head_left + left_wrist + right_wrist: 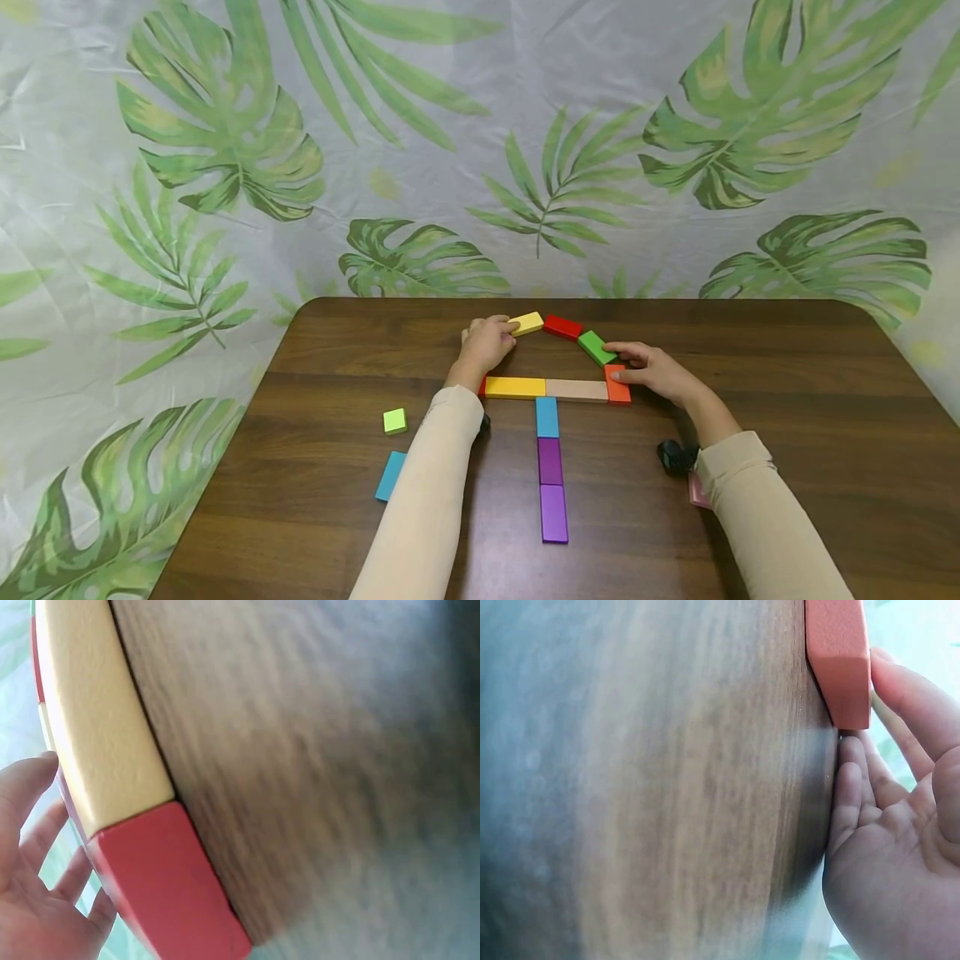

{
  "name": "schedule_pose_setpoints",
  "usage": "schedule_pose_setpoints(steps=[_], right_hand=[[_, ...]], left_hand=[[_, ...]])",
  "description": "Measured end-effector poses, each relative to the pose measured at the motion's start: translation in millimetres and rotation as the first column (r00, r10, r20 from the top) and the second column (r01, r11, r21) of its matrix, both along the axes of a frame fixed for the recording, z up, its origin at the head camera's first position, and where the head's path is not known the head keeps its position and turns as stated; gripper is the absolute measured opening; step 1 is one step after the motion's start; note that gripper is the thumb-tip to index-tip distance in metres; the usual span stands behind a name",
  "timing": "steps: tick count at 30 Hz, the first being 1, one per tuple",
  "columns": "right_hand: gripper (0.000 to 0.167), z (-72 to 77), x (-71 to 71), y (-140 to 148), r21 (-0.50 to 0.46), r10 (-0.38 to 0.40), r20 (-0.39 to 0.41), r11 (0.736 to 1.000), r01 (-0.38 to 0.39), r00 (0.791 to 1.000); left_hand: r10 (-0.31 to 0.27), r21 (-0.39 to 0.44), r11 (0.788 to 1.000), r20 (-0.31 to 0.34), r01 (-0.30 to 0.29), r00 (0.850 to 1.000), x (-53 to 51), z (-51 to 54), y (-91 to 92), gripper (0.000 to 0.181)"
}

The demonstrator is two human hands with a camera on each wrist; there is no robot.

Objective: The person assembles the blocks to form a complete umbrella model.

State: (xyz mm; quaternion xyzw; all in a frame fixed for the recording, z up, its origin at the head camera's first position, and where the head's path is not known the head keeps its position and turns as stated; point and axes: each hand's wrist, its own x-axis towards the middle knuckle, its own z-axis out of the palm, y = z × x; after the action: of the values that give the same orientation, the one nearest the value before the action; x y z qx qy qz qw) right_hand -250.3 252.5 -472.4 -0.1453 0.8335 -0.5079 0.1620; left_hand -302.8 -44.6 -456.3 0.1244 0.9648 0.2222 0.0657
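Observation:
Colored rectangular blocks lie on the table in a joined shape. My left hand (487, 342) is at its upper left, fingertips against the pale yellow block (528, 323); a purplish block (71, 799) shows beside its fingers in the left wrist view. On the other side, my right hand (660, 373) lays its thumb on the orange block (618, 387) and a finger on the green block (597, 347). A red block (562, 327) lies between the pale yellow and green ones. Below runs a row with a yellow block (516, 387), a tan block (576, 390) and a partly covered red block (172, 881).
A blue block (547, 417), a dark purple block (550, 461) and a violet block (554, 513) form a column below the row. Loose at left are a lime square (394, 421) and a blue piece (391, 476). A pink piece (699, 491) lies partly under the right sleeve.

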Motion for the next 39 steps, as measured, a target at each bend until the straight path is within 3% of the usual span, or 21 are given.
schedule_pose_setpoints(steps=[29, 39], right_hand=[[0.055, -0.5, -0.1, -0.4, -0.005, 0.004, -0.002, 1.0, -0.004, 1.0], [0.056, 0.0, -0.6, 0.0, -0.014, -0.005, 0.013, 1.0, 0.005, 1.0]], left_hand=[[-0.042, 0.012, 0.999, -0.009, 0.042, 0.999, 0.8, -2.0, -5.8, 0.036], [-0.04, 0.082, 0.996, -0.015, 0.041, 0.999, -0.9, 0.6, -5.7, 0.043]])
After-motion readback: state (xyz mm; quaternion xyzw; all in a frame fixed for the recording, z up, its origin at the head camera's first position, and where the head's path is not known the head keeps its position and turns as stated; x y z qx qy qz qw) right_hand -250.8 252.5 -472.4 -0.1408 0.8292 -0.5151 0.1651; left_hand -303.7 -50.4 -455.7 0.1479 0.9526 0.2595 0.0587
